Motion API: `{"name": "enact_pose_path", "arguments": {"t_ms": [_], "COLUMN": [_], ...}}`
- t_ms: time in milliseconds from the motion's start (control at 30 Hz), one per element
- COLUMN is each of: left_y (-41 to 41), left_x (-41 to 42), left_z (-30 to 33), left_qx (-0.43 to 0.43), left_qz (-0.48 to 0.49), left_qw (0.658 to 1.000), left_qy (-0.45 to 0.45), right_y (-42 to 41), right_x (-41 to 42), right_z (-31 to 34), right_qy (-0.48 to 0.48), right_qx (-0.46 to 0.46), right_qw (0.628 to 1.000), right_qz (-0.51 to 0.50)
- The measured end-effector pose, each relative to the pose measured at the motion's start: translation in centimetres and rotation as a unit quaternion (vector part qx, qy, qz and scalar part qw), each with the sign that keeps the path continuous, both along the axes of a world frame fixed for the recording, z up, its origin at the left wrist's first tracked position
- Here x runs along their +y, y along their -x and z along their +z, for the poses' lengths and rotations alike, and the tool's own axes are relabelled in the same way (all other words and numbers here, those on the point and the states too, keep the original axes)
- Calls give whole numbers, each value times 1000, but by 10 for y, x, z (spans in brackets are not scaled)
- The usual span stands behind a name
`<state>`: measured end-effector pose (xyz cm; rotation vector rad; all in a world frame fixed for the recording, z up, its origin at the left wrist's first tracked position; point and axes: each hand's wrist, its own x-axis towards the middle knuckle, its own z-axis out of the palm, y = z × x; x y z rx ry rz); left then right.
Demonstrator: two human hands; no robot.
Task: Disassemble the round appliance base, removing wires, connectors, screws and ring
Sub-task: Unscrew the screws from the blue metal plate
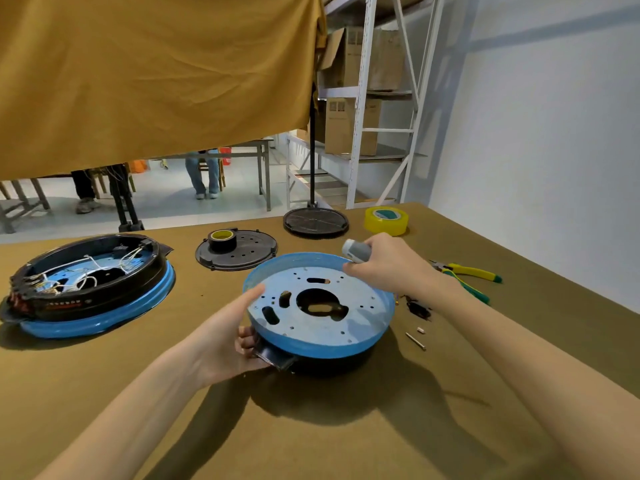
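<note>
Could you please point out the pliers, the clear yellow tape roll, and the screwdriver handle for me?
pliers [476, 272]: head view, on the yellow-green handle.
clear yellow tape roll [386, 221]: head view, on its outer side wall.
screwdriver handle [356, 250]: head view, on the grey grip above the right hand [388, 265].

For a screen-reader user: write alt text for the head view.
A person's left hand steadies a round blue appliance base on a brown table while the right hand holds a grey screwdriver at its far rim. A second, wired base lies left.
</note>
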<state>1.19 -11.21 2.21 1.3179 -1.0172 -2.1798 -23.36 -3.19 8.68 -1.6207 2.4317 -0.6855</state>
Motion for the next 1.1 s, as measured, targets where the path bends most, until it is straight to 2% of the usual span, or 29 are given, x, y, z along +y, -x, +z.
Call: {"name": "enact_pose_path", "arguments": {"t_ms": [100, 200, 333, 400, 600, 867, 967, 1100], "left_y": [10, 7, -3, -5, -4, 17, 19, 23], "left_x": [-6, -15, -24, -26, -24, -20, -21, -21], "left_z": [-10, -14, -17, -16, -11, -4, -11, -18], "left_qx": [-55, -58, -77, -82, -116, -116, -88, -101], "left_qz": [32, 33, -38, -88, -222, -257, -217, -214], "left_qw": [994, 992, 987, 983, 945, 920, 934, 931], "left_qy": [92, 110, 134, 141, 211, 273, 270, 277], "right_y": [14, 15, 3, -9, -41, -53, -51, -51], "right_x": [6, 16, 22, 20, -7, -33, -39, -46], "right_z": [-11, -6, 17, 27, 20, -1, -1, -5], "right_qy": [-7, 76, 208, 240, 347, 403, 438, 447], "right_qx": [-29, -98, -250, -286, -158, -174, -173, -174], "right_qw": [1000, 992, 942, 922, 921, 893, 877, 872], "right_qz": [-1, 34, 81, 99, 77, 101, 96, 96]}}
